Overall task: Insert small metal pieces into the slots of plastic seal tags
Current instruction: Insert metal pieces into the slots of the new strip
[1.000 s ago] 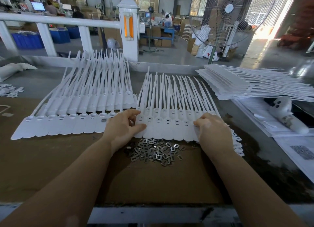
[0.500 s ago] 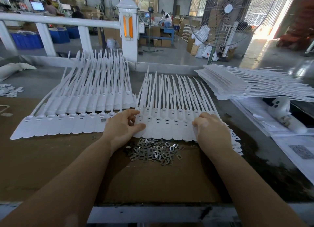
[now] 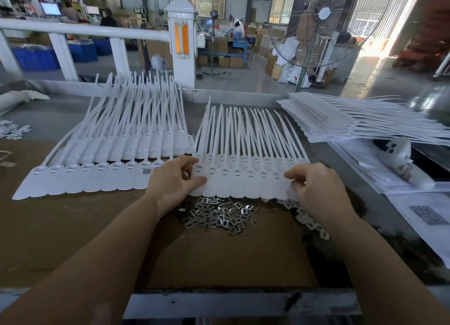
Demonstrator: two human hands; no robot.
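The fanned row of white plastic seal tags [image 3: 243, 176] lay flat on the brown cardboard sheet [image 3: 219, 256], its long tails pointing away. The left hand [image 3: 174, 182] pinched the row's left end, thumb on top; the right hand [image 3: 316, 186] curled its fingers over the right end. The heap of small silver metal pieces [image 3: 219, 215] sat just before the tags, bare cardboard nearer. No writing was legible.

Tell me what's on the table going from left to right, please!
Row of tags on the left → left hand → pile of metal pieces → right hand → stack of tags → printed papers.
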